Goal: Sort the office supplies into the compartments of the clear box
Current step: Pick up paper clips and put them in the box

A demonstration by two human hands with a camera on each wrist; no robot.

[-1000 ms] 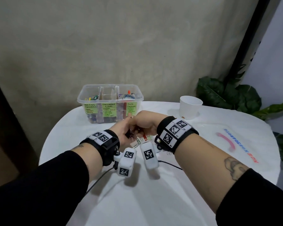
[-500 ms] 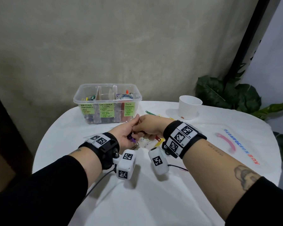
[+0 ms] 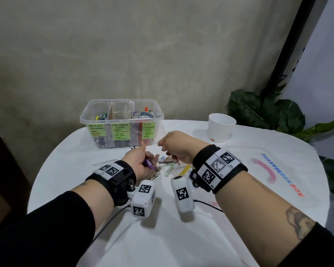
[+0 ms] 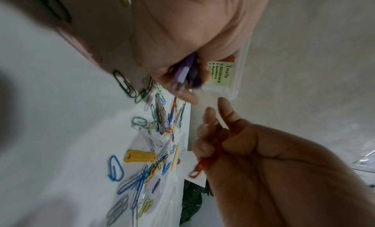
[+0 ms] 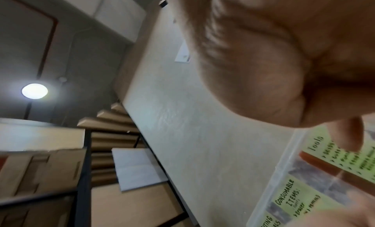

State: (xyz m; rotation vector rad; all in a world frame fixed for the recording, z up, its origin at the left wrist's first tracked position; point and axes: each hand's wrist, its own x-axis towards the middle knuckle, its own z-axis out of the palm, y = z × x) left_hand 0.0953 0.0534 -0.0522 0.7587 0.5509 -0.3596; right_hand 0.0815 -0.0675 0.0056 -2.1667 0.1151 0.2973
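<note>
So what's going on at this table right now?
A person is sorting paper clips. The left hand holds a small bunch of purple clips, and the right hand pinches a red paper clip above the loose pile of coloured clips on the white table. The clear box, labelled Writing Materials, Consumable Items and Tools, sits just beyond. Nothing is going into it yet.

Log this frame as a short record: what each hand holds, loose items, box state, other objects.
left hand: grips purple clips
right hand: pinches a red paper clip
loose items: coloured paper clips and a yellow piece on the table
clear box: open, three labelled compartments, partly filled
other: white cup, plant
</note>
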